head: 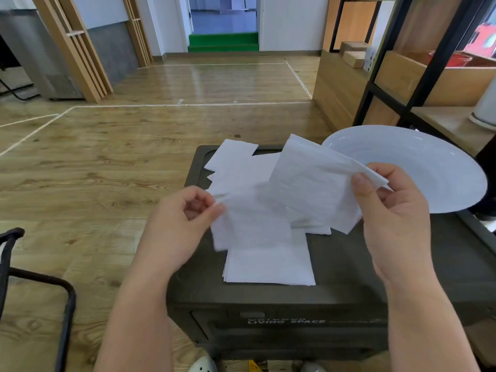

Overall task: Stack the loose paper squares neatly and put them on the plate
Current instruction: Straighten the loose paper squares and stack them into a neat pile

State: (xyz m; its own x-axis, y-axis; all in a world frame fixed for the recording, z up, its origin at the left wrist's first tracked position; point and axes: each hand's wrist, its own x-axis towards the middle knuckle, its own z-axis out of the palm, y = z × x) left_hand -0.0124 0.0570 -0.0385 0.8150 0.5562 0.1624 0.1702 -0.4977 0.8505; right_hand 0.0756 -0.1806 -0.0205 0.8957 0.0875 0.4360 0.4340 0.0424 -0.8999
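The room is big, with a shiny wooden floor [166,130] marked by white lines. At 12 o'clock, far away, there are green steps [223,42] below an open doorway. At 2 o'clock stands a tall wooden shelf unit [418,76] with black bars, holding small cardboard boxes [354,53]. At 8 o'clock a bit of a black chair frame [67,304] shows.

Near the middle sits a dark box [349,277] with a flat lid. The words "LIVING SPACE" are on its front.

A white plate [434,167] rests on the box at 2 o'clock. Its far edge hangs out past the box. No paper lies in the part of the plate that shows.

The loose paper squares [241,167] lie spread on the lid, overlapping, from the middle up to 12 o'clock. A neater little pile [271,267] lies at 6 o'clock of them, close to the person.

The right hand [394,210] holds a few white squares [311,181] up above the lid, pinching their corner between thumb and fingers, just in front of the plate.

The left hand [182,218] pinches the edge of another square [249,224] with curled fingertips. This sheet looks blurry and hangs over the pile.
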